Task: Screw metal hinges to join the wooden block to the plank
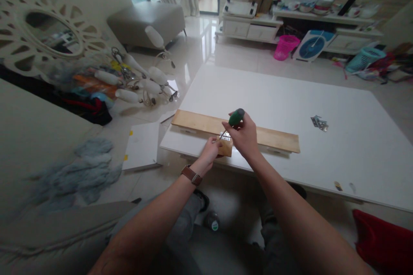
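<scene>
My right hand (243,135) is wrapped round the green handle of a screwdriver (236,117), which leans with its shaft pointing down and left. The tip meets a metal hinge (225,135) that spans a long wooden board (200,123) and a small wooden block (225,148). At the block's left side, my left hand (211,149) grips it, fingertips close to the screwdriver tip. Any screw there is too small to make out. The board lies along the near edge of a white table (258,90), and the block juts toward me from it.
Several loose metal hinges (319,123) lie on the table's right part. Small bits, one of them yellowish (337,186), sit near the front edge. A white panel (142,146) and a lamp with several white shades (151,86) are on the left floor. A bottle (212,221) stands below.
</scene>
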`<state>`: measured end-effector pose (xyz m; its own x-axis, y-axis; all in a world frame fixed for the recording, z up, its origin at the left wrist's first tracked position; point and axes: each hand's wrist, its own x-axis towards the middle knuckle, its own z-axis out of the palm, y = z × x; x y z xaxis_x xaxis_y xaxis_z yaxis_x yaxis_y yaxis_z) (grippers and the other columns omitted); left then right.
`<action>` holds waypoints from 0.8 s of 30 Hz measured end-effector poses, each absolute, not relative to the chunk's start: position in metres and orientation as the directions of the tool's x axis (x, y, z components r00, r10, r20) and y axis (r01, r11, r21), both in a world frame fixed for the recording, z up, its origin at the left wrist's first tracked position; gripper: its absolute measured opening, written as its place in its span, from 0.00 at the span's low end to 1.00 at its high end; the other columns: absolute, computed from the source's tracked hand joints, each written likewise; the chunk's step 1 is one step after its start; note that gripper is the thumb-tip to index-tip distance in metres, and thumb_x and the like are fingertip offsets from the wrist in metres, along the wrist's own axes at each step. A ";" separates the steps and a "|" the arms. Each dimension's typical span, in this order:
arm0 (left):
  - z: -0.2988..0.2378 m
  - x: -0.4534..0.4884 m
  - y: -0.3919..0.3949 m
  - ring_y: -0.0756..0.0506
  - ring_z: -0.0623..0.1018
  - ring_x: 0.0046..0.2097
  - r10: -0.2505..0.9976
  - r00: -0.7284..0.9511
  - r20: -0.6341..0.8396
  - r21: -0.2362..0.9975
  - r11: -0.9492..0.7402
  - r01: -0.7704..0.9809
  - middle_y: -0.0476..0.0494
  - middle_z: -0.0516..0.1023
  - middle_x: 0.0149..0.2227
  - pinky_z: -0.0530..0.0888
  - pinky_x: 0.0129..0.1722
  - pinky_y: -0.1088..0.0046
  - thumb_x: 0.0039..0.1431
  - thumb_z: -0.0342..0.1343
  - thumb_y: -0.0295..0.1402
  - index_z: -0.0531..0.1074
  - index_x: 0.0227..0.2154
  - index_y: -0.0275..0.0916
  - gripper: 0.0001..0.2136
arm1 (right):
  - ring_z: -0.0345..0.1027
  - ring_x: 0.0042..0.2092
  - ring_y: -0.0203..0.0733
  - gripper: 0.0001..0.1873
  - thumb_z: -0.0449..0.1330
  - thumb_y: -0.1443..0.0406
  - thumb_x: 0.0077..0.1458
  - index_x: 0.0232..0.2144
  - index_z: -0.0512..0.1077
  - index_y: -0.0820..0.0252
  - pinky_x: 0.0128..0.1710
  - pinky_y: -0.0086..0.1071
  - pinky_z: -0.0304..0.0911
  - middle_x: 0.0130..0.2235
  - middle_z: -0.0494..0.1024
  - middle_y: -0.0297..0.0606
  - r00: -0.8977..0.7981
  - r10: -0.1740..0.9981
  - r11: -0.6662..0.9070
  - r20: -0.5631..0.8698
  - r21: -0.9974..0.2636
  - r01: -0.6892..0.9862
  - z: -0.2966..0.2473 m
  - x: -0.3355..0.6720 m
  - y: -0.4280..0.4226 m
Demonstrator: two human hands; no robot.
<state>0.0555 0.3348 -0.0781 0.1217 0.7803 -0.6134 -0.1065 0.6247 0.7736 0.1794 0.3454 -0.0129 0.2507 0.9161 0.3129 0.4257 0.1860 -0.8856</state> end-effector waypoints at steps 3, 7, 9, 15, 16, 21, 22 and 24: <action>-0.080 0.055 0.334 0.44 0.79 0.38 0.784 0.123 -0.609 0.777 0.621 -0.107 0.41 0.79 0.41 0.76 0.34 0.70 0.61 0.55 0.28 0.67 0.44 0.41 0.09 | 0.71 0.30 0.39 0.12 0.67 0.60 0.53 0.38 0.71 0.55 0.29 0.34 0.63 0.37 0.79 0.37 0.243 0.924 0.177 0.296 -0.893 0.415 -0.009 0.178 0.344; -0.080 0.055 0.334 0.44 0.79 0.37 0.788 0.128 -0.602 0.779 0.615 -0.120 0.41 0.79 0.41 0.75 0.34 0.70 0.59 0.56 0.27 0.67 0.44 0.41 0.11 | 0.74 0.30 0.39 0.11 0.61 0.65 0.52 0.40 0.70 0.54 0.25 0.31 0.62 0.37 0.81 0.36 0.223 0.940 0.164 0.259 -0.915 0.370 -0.004 0.175 0.341; -0.079 0.055 0.334 0.45 0.79 0.37 0.787 0.121 -0.605 0.779 0.617 -0.114 0.41 0.79 0.41 0.75 0.34 0.70 0.58 0.56 0.27 0.67 0.44 0.41 0.11 | 0.75 0.30 0.39 0.11 0.60 0.65 0.52 0.41 0.70 0.54 0.24 0.30 0.62 0.38 0.82 0.36 0.216 0.942 0.173 0.257 -0.923 0.342 -0.004 0.175 0.341; -0.077 0.055 0.334 0.44 0.79 0.38 0.785 0.114 -0.609 0.775 0.620 -0.121 0.42 0.79 0.40 0.76 0.35 0.69 0.56 0.57 0.26 0.67 0.43 0.41 0.12 | 0.74 0.30 0.37 0.15 0.63 0.63 0.54 0.44 0.69 0.53 0.24 0.29 0.62 0.40 0.80 0.35 0.222 0.937 0.185 0.269 -0.923 0.336 -0.006 0.175 0.342; -0.077 0.054 0.334 0.44 0.79 0.38 0.786 0.114 -0.608 0.776 0.619 -0.122 0.42 0.79 0.40 0.76 0.35 0.69 0.56 0.57 0.26 0.67 0.43 0.41 0.12 | 0.73 0.30 0.37 0.14 0.63 0.63 0.54 0.43 0.69 0.53 0.24 0.29 0.62 0.39 0.79 0.34 0.224 0.935 0.187 0.274 -0.919 0.347 -0.006 0.175 0.342; -0.078 0.055 0.335 0.45 0.79 0.37 0.781 0.114 -0.614 0.773 0.624 -0.116 0.42 0.79 0.39 0.76 0.33 0.71 0.58 0.56 0.26 0.67 0.44 0.41 0.11 | 0.70 0.29 0.36 0.10 0.64 0.63 0.54 0.38 0.68 0.53 0.28 0.32 0.63 0.33 0.74 0.30 0.219 0.924 0.206 0.313 -0.890 0.406 -0.009 0.177 0.343; -0.078 0.055 0.335 0.45 0.79 0.37 0.780 0.112 -0.616 0.772 0.626 -0.113 0.42 0.79 0.39 0.76 0.33 0.71 0.58 0.56 0.27 0.67 0.44 0.41 0.11 | 0.70 0.29 0.36 0.10 0.64 0.63 0.54 0.38 0.68 0.53 0.28 0.32 0.63 0.34 0.73 0.31 0.217 0.924 0.207 0.316 -0.888 0.411 -0.009 0.177 0.343; -0.078 0.055 0.335 0.45 0.79 0.37 0.777 0.111 -0.620 0.769 0.630 -0.110 0.43 0.79 0.39 0.76 0.33 0.72 0.58 0.57 0.27 0.67 0.44 0.41 0.12 | 0.69 0.29 0.37 0.10 0.64 0.62 0.54 0.39 0.69 0.54 0.29 0.33 0.63 0.35 0.74 0.32 0.215 0.924 0.205 0.315 -0.887 0.414 -0.011 0.178 0.344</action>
<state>0.0549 0.3347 -0.0783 0.1107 0.7767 -0.6200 -0.1104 0.6296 0.7690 0.1778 0.3438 -0.0105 0.2155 0.9244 0.3147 0.4143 0.2053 -0.8867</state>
